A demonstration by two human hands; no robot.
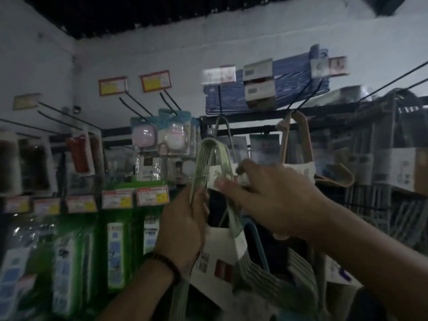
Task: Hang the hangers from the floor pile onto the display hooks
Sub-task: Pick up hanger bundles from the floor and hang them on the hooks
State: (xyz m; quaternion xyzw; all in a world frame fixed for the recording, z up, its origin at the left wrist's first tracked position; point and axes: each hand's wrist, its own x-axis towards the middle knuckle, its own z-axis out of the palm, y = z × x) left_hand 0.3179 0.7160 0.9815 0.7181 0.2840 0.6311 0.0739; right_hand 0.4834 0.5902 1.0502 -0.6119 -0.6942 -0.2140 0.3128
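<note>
Head view: a dim shop corner, white wall point(162, 47) under a dark ceiling point(139, 15), wire display hooks point(305, 96) jutting out above packaged goods point(159, 137). The left hand point(185, 228) grips the pale green hangers point(208, 158) (a raised bundle) below the hooks; the right hand point(273, 195) pinches their paper tag point(213, 177).

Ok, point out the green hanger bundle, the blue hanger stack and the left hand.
green hanger bundle point(201, 169): head view, left side of its hook stems.
blue hanger stack point(292, 75): head view, bars right of its label.
left hand point(183, 228): head view, back of the hand.
</note>
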